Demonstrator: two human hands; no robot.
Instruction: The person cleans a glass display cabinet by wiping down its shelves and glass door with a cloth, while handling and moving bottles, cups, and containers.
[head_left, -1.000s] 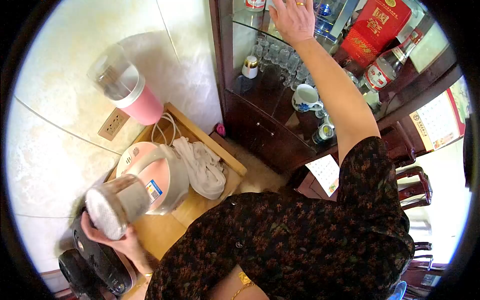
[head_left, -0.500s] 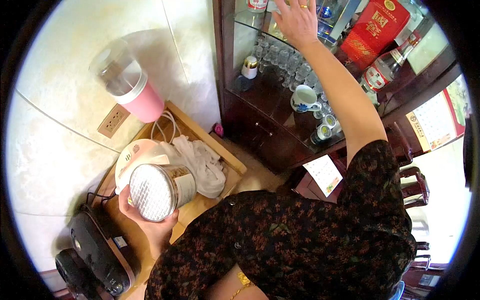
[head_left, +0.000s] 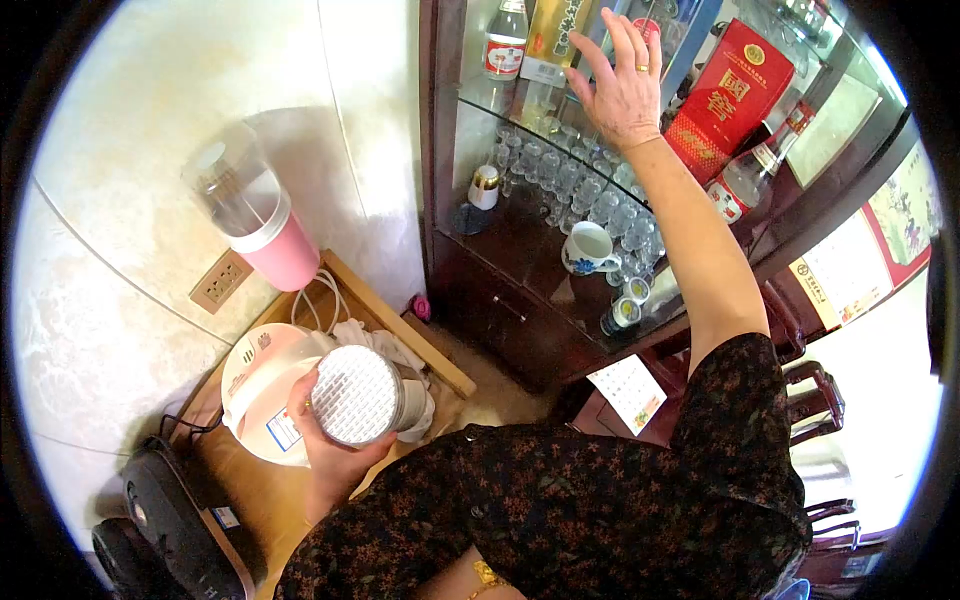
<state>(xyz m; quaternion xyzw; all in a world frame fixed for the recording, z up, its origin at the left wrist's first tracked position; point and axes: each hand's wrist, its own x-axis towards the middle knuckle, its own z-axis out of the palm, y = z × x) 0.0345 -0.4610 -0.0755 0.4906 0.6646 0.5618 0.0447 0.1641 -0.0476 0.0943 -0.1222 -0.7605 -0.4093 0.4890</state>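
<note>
My left hand (head_left: 338, 462) is wrapped round a jar (head_left: 354, 396) with a silvery, brick-patterned lid turned towards me. Most of the jar's side is hidden behind the lid. Higher up, my right hand (head_left: 622, 92) is raised with fingers spread and holds nothing, a ring on one finger. It is in front of the display cabinet's glass shelf (head_left: 520, 118), near a gold box (head_left: 552, 45) and a red box (head_left: 735, 95). I cannot tell whether it touches anything there. Below it stand small glasses (head_left: 570, 180) and a white cup with a blue pattern (head_left: 588, 248).
A pale pink round appliance (head_left: 262, 385) and a white cloth (head_left: 350, 335) lie on the wooden table (head_left: 225, 470). A pink container (head_left: 282, 248) stands by the wall socket (head_left: 221, 281). A black case (head_left: 175, 515) is at lower left. Bottles (head_left: 505, 45) stand in the cabinet.
My left hand has moved the jar to the right, uncovering more of the pink appliance. My view has shifted upwards, showing more of the upper shelf. My right hand stays raised with fingers spread.
</note>
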